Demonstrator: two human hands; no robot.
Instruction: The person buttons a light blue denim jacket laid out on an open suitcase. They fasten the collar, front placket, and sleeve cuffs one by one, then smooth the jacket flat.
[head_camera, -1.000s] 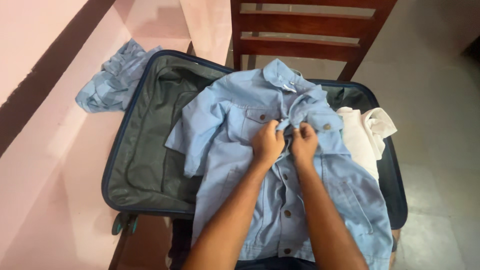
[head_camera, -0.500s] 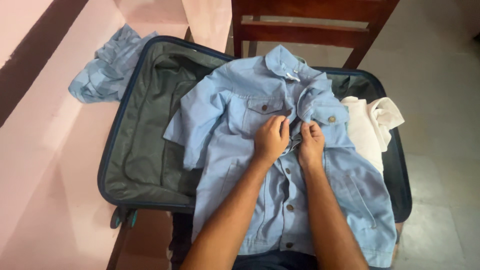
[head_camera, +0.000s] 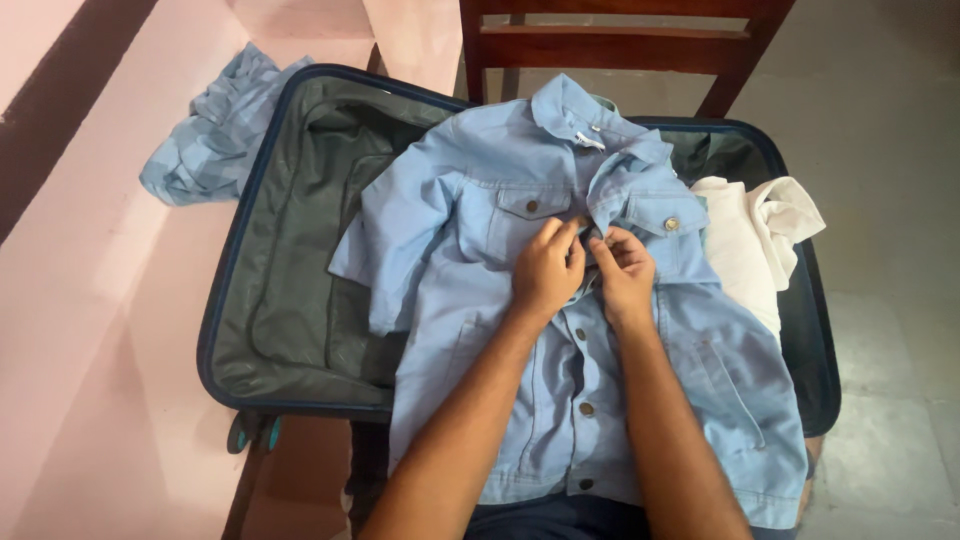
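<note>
Both our hands have crept up the light blue denim jacket (head_camera: 500, 300) placket toward the chest pockets. Left hand (head_camera: 547, 272) and right hand (head_camera: 625, 275) pinch narrow on the front edges; a loose grip risks the button slipping.

Our left hand (head_camera: 546, 272) and right hand (head_camera: 626, 275) are bare; our forearms carry no sleeves; no rings or watch are apparent, though the wrists show only partly.

jacket (head_camera: 470, 250) on open suitcase (head_camera: 290, 300) | white garment (head_camera: 755, 245) right, seemingly inside | crumpled cloth (head_camera: 215, 135) left | chair (head_camera: 610, 45) behind
</note>
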